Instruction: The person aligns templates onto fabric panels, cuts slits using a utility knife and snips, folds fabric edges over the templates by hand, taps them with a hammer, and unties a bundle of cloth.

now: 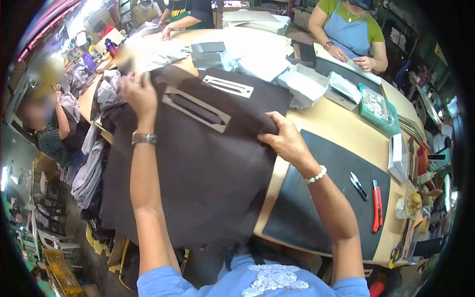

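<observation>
A large dark brown sheet [198, 183], fabric or thin leather, spreads in front of me and hangs over the table's near edge. My right hand [287, 138] pinches its right edge between thumb and fingers, raising a fold. At the sheet's far left corner, my left hand [140, 96] is closed on the edge, its fingertips partly hidden. Between my hands, a long beige slotted frame piece [217, 124] lies at a slant on the sheet. Just beyond it is a smaller white slotted piece [228, 91].
A black cutting mat [316, 198] on the right carries thread snippers [358, 186] and a red cutter [377, 205]. Open boxes [303, 81] and a green basket [378, 110] stand behind. Crumpled grey cloth [91, 163] hangs at left. Co-workers [346, 34] sit around the table.
</observation>
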Available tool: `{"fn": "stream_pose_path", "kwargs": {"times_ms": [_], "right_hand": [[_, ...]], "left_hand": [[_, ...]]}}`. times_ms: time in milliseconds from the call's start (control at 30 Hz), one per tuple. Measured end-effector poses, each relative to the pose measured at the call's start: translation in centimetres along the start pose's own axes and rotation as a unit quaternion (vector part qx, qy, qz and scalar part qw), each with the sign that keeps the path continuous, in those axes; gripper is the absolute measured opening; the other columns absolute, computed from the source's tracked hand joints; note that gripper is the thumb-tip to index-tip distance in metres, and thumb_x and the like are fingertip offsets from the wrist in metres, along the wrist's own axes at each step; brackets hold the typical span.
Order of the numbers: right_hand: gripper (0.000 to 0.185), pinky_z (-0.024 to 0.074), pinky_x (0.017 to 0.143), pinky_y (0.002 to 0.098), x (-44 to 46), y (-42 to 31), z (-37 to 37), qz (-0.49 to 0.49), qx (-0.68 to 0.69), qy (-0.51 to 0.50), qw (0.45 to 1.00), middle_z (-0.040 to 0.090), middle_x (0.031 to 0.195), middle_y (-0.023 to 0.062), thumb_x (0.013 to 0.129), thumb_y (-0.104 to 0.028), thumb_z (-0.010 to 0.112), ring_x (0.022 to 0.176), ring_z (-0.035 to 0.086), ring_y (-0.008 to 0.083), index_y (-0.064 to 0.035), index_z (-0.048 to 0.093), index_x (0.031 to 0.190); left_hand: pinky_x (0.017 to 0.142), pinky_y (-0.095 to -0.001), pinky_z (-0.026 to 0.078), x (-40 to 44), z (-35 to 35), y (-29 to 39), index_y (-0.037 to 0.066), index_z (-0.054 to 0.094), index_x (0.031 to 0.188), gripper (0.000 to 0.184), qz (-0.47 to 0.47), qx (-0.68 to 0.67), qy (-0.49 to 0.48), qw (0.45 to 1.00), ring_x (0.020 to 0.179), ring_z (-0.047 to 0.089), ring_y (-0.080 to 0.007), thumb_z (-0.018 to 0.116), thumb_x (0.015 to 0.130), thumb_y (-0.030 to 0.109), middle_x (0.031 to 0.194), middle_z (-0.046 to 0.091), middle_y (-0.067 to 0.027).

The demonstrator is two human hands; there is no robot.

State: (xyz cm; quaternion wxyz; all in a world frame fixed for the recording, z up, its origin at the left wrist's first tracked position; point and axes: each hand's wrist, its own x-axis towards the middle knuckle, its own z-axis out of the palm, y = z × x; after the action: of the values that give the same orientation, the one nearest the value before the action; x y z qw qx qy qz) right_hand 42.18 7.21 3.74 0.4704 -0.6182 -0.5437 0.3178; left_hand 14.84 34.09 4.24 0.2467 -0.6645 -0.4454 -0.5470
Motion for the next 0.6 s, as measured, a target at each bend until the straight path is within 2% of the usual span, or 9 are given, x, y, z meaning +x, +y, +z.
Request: {"fn": "stream_pose_path", "kwargs": {"times_ms": [67,133,267,333,367,400,467,533,600], "right_hand": [[0.039,0.0503,0.077,0.0299,1.8,3.0,-1.3,0.038,0.017,0.052,0.998,0.065,0.1,0.0146,0.076,-0.002,0.065,0.087,0.062,0.0181,0.004,0.055,0.113],[0.039,0.0506,0.077,0.0303,3.5,5.5,-2.2,0.019,0.043,0.116,0.992,0.065,0.099,0.0149,0.076,-0.002,0.065,0.086,0.063,0.0188,0.0053,0.054,0.112],[0.04,0.051,0.077,0.0309,5.9,6.9,-3.3,0.055,0.079,0.197,0.976,0.065,0.098,0.0145,0.076,-0.002,0.065,0.086,0.063,0.0199,0.0067,0.052,0.113],[0.039,0.0503,0.074,0.0323,7.3,7.8,-3.3,0.027,0.064,0.24,0.968,0.065,0.094,0.0164,0.076,-0.004,0.065,0.084,0.063,0.0209,0.0053,0.051,0.112],[0.039,0.0499,0.073,0.0328,8.1,8.6,-3.3,0.019,0.036,0.257,0.965,0.065,0.093,0.017,0.076,-0.005,0.065,0.083,0.063,0.0213,0.005,0.051,0.111],[0.038,0.0496,0.072,0.0333,8.7,9.0,-3.3,0.011,0.008,0.275,0.961,0.065,0.092,0.0176,0.076,-0.005,0.066,0.082,0.063,0.0217,0.0047,0.052,0.11],[0.035,0.0482,0.072,0.0367,9.3,8.7,-3.0,-0.002,-0.035,0.297,0.954,0.064,0.087,0.0193,0.077,-0.006,0.065,0.08,0.064,0.0285,0.0026,0.051,0.108],[0.035,0.0479,0.073,0.0382,10.1,9.6,-2.6,-0.045,-0.116,0.323,0.938,0.064,0.086,0.0199,0.077,-0.006,0.064,0.08,0.064,0.0324,0.002,0.051,0.108],[0.034,0.047,0.075,0.0415,10.2,8.8,-3.0,-0.026,-0.107,0.291,0.95,0.063,0.087,0.0209,0.079,-0.007,0.063,0.082,0.062,0.0377,0.0015,0.05,0.109]], "left_hand": [[0.1,-0.0567,0.028,-0.7,3.5,2.3,0.014,0.072,0.092,0.019,-0.066,-0.006,-0.072,0.995,0.122,0.042,-0.0324,0.061,0.085,0.028,0.12,0.057,-0.0071],[0.101,-0.0504,0.031,-0.9,7.2,2.7,0.013,0.071,0.094,0.021,-0.046,0.014,-0.111,0.993,0.124,0.041,-0.0319,0.06,0.086,0.028,0.123,0.056,-0.0078],[0.102,-0.0571,0.027,-1.1,12.0,3.9,0.017,0.072,0.096,0.021,-0.067,0.029,-0.167,0.983,0.129,0.035,-0.0331,0.059,0.087,0.031,0.127,0.054,-0.007],[0.101,-0.0599,0.025,-1.1,13.5,4.2,0.019,0.072,0.096,0.022,-0.072,0.04,-0.177,0.981,0.13,0.033,-0.0334,0.058,0.087,0.033,0.129,0.052,-0.0067],[0.101,-0.0643,0.022,-1.0,14.0,4.2,0.023,0.068,0.106,0.026,-0.071,0.064,-0.212,0.973,0.132,0.03,-0.0344,0.056,0.088,0.036,0.134,0.048,-0.0095],[0.101,-0.0644,0.022,-1.1,14.0,4.7,0.021,0.064,0.112,0.031,-0.069,0.067,-0.197,0.976,0.132,0.029,-0.0347,0.053,0.089,0.038,0.135,0.046,-0.0108],[0.102,-0.0645,0.021,-1.1,13.2,7.2,0.017,0.057,0.124,0.042,-0.065,0.072,-0.169,0.981,0.133,0.029,-0.0352,0.048,0.091,0.042,0.136,0.043,-0.0134],[0.103,-0.0651,0.02,-2.1,10.8,10.3,0.012,0.043,0.136,0.058,-0.024,-0.018,-0.232,0.972,0.134,0.026,-0.0366,0.043,0.092,0.05,0.14,0.038,-0.0172],[0.104,-0.0643,0.018,-4.5,9.0,13.0,0.009,0.039,0.138,0.069,0.038,-0.098,-0.324,0.94,0.135,0.024,-0.0366,0.044,0.088,0.057,0.142,0.036,-0.0173]]}}
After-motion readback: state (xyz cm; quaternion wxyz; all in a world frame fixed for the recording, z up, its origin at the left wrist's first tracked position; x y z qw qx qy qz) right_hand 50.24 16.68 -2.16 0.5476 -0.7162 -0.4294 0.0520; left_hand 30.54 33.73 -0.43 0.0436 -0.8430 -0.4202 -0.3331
